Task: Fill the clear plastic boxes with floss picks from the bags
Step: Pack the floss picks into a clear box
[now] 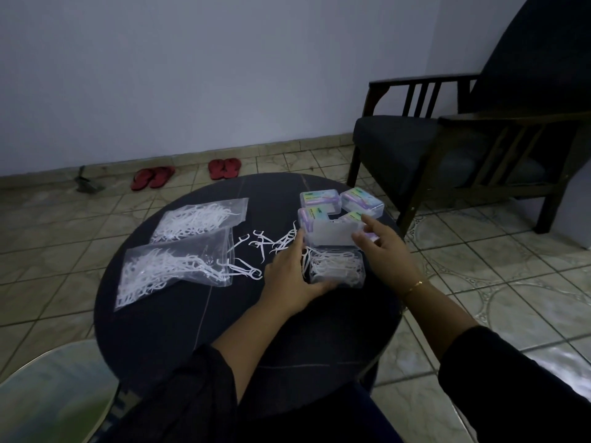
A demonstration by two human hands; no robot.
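Note:
An open clear plastic box (339,270) full of white floss picks sits on the round dark table (179,330), its lid (332,238) raised. My left hand (287,276) grips the box's left side and front edge. My right hand (380,241) holds the lid's right edge, forefinger pointing outward. Loose floss picks (268,243) lie scattered left of the box. Two clear bags of floss picks lie on the table's left: a near bag (166,266) and a far bag (201,220). Three closed labelled boxes (361,203) stand behind the open one.
A dark wooden armchair (447,148) stands close to the table's far right. Two pairs of red sandals (224,168) lie on the tiled floor by the wall. A pale rounded surface (48,394) shows at the lower left.

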